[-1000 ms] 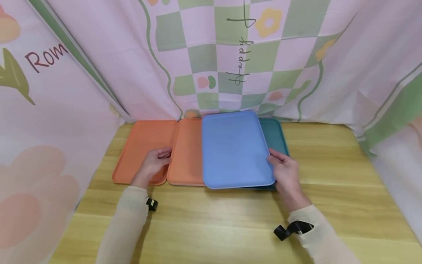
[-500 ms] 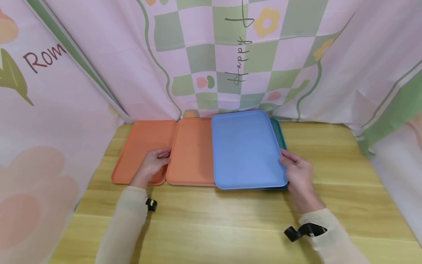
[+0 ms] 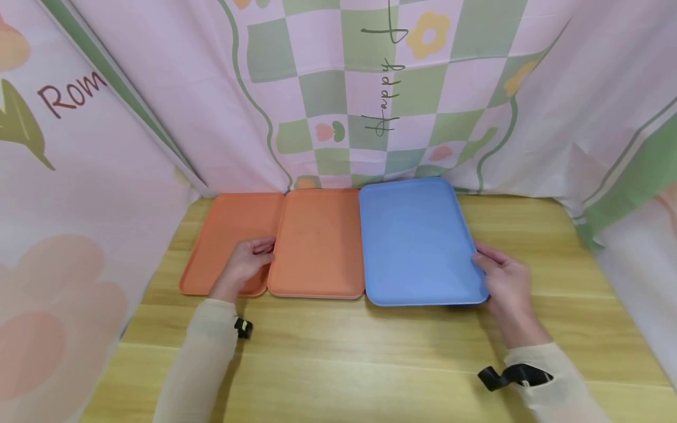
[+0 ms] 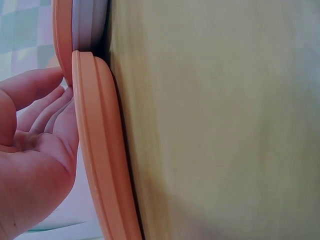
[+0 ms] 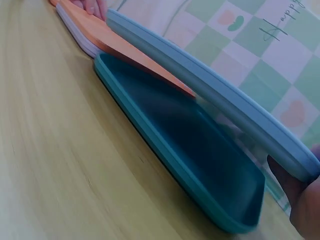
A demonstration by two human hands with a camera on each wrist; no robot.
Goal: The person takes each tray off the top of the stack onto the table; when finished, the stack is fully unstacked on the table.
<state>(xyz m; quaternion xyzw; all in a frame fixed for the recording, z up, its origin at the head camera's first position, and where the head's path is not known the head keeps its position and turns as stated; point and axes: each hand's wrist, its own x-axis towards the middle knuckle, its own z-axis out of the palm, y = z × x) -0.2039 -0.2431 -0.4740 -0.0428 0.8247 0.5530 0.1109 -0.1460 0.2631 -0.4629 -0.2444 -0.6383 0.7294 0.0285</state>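
My right hand (image 3: 509,285) grips the right edge of a blue tray (image 3: 423,241). In the right wrist view the blue tray (image 5: 215,90) is tilted in the air above a dark teal tray (image 5: 185,145) on the table. My left hand (image 3: 245,261) pinches the near-left edge of the middle orange tray (image 3: 319,244). Below that orange tray lies a pale lavender tray (image 4: 90,22), seen in the left wrist view. Another orange tray (image 3: 230,220) lies flat at the left, partly under my left hand and wrist. From the head view the blue tray hides nearly all of the teal one.
The trays stand in a row along the back of the wooden table (image 3: 338,358). A patterned curtain (image 3: 370,88) hangs right behind them, with more cloth at both sides. Black straps (image 3: 515,376) circle my wrists.
My right hand has carried the blue tray to the right, off the middle orange tray and over the teal one, which it now covers in the head view. My left hand has stayed put.
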